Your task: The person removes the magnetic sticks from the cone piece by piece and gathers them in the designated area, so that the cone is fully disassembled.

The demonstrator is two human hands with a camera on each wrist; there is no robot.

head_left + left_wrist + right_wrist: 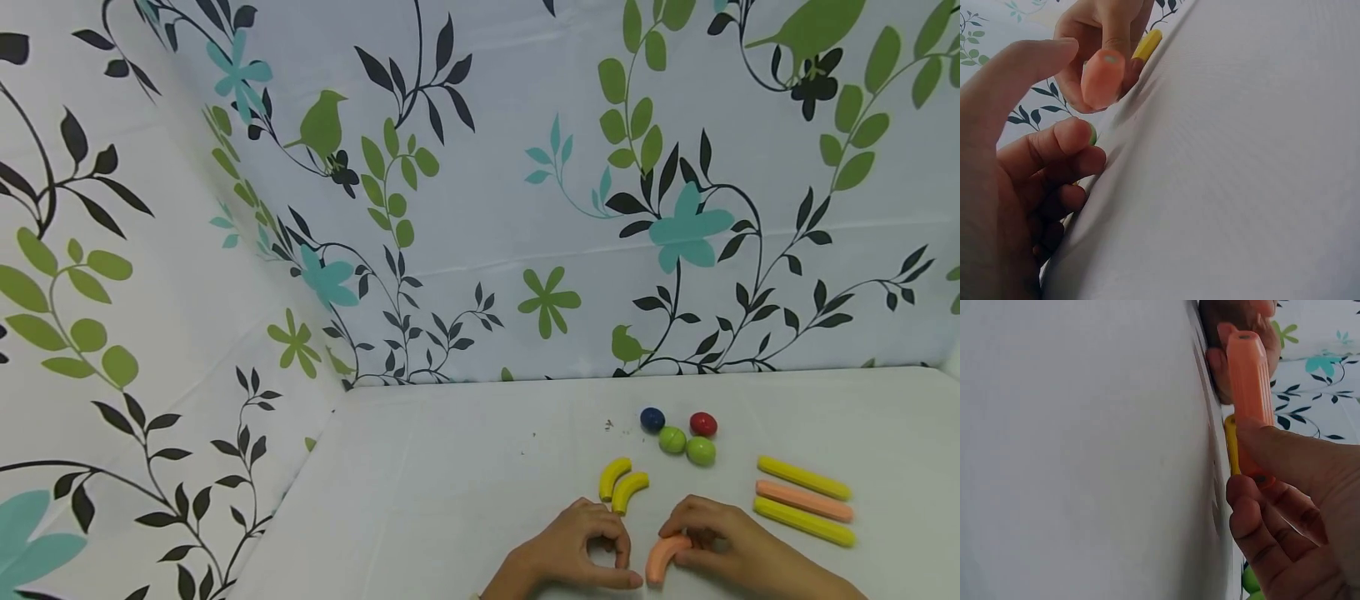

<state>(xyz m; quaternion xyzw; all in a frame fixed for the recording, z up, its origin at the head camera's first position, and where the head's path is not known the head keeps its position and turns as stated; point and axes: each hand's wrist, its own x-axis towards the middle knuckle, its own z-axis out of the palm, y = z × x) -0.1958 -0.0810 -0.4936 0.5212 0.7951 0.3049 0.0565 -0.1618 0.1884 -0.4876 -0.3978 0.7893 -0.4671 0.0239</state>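
Observation:
My right hand (723, 546) pinches a short, curved orange stick with flat ends (660, 562) between thumb and fingers, close over the white table. In the right wrist view, ridges run along the orange stick (1251, 384) and a small dark spot marks each end. Facing it is my left hand (573, 546), its thumb tip near the stick's lower end. The left wrist view shows that hand's thumb and bent fingers well apart, holding nothing. Two curved yellow sticks (628, 492) lie on the table just beyond the left hand.
Beyond the hands sit a blue ball (652, 419), a red ball (703, 424) and two green balls (701, 451). To the right lie straight sticks: a yellow one (804, 477), an orange one (804, 501) and another yellow. Patterned cloth (480, 208) hangs behind the table.

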